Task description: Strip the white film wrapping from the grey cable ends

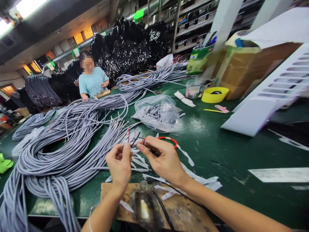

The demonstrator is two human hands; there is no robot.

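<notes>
— While the green tin [199, 58] carries print, can you read any?
— No, it's too blurred (I tried). My left hand [119, 165] and right hand [164, 161] both pinch tight on the thin red, blue and black wires [135, 145], just above the green table [217, 145], beside the grey cables [72, 138].

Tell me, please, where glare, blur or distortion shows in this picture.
Head view: ceiling light blown out; glare on the green table by the plastic bag; white panel stretched at the edge; left hand, right hand sharp; wooden board blurred.
</notes>
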